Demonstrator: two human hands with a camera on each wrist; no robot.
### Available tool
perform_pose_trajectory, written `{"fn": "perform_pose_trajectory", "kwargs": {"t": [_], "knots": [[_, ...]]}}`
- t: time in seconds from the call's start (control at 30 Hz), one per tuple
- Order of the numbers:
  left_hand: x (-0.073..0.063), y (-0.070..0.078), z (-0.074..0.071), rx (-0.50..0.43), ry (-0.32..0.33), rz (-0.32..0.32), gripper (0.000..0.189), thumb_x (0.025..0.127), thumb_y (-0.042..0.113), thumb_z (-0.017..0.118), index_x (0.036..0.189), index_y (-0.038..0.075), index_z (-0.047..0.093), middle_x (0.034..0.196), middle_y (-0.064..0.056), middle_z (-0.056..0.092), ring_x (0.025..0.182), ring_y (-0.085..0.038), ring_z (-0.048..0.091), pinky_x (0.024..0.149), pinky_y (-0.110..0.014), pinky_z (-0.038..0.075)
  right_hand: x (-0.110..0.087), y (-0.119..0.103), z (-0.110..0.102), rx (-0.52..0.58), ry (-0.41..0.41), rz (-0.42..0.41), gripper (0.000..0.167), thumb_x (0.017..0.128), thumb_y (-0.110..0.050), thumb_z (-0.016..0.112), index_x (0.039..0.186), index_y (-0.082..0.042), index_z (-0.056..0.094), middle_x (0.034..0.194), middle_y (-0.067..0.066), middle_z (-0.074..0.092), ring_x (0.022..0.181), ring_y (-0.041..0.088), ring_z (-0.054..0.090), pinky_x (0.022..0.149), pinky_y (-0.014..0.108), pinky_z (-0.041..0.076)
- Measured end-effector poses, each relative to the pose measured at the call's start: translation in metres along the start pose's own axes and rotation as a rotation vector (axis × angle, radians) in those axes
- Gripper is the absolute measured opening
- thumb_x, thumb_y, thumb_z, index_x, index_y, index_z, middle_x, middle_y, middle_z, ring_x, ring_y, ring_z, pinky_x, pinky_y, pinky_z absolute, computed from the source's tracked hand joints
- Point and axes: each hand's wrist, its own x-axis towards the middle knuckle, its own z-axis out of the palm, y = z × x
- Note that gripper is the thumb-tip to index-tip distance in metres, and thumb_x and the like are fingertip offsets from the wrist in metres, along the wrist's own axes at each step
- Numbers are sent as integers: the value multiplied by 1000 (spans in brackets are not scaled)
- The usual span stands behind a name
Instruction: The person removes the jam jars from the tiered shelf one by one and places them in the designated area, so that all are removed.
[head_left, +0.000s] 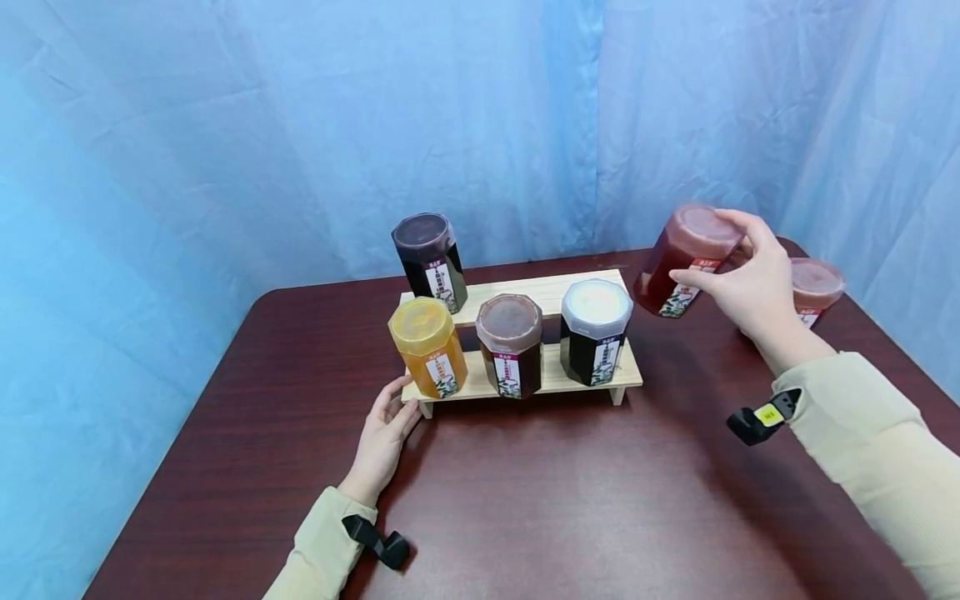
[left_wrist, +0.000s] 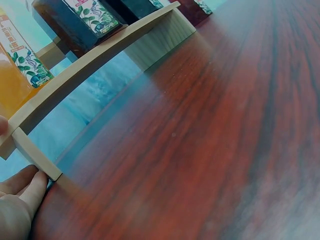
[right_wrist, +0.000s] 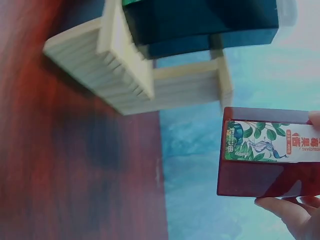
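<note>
My right hand (head_left: pixel 757 287) grips a dark red jar (head_left: pixel 678 267) near its lid, thumb on the near side. The jar is tilted and held in the air right of a two-tier wooden rack (head_left: pixel 510 296). In the right wrist view its label, printed with leaves and a bird, faces the camera. My left hand (head_left: pixel 381 446) holds the rack's left end, its fingertips at the shelf edge and the leg (left_wrist: pixel 37 154). On the front tier stand a yellow jar (head_left: pixel 429 346), a brown jar (head_left: pixel 512 342) and a black jar (head_left: pixel 595 333). A dark purple-lidded jar (head_left: pixel 429 258) stands on the back tier's left.
Another reddish jar (head_left: pixel 817 287) stands at the table's right side, partly hidden behind my right hand. The dark red-brown table (head_left: pixel 570 500) runs back to a light blue curtain (head_left: pixel 337 150), which also hangs on both sides.
</note>
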Motion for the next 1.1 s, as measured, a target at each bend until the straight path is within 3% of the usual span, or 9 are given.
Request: {"fn": "perform_pose_trajectory", "kwargs": {"t": [0.23, 0.47, 0.73, 0.97, 1.1], "knots": [[-2, 1, 1, 22, 4, -2, 43, 99, 7, 46, 140, 6, 34, 122, -8, 49, 102, -4, 55, 91, -20, 44, -7, 22, -5, -128, -44, 28, 80, 74, -27, 81, 142, -26, 39, 132, 13, 51, 92, -7, 48, 69, 4, 39], [-2, 1, 2, 16, 13, -8, 43, 99, 7, 46, 140, 6, 35, 124, -10, 48, 102, -4, 54, 91, -20, 44, -12, 41, -4, -203, -73, 18, 82, 72, -27, 83, 142, -19, 40, 130, 20, 53, 86, -17, 44, 71, 2, 35], [-1, 1, 2, 18, 20, -8, 43, 99, 7, 47, 140, 6, 35, 119, -7, 48, 101, -7, 53, 91, -21, 44, -17, 58, -4, -244, -110, 14, 84, 71, -25, 84, 142, -13, 39, 127, 25, 54, 77, -22, 40, 64, 2, 33], [-1, 2, 0, 42, -1, -7, 44, 99, 10, 47, 141, 6, 33, 145, -12, 34, 120, -15, 46, 99, -27, 41, -21, 70, -5, -274, -137, -34, 81, 72, -22, 83, 141, -11, 40, 124, 27, 55, 76, -22, 38, 63, 4, 34], [-1, 3, 0, 50, -11, -4, 45, 99, 11, 47, 141, 4, 32, 150, -12, 28, 126, -22, 41, 102, -29, 40, -21, 77, -8, -295, -134, -77, 81, 71, -19, 83, 140, -8, 42, 121, 28, 55, 76, -22, 37, 63, 5, 33]]}}
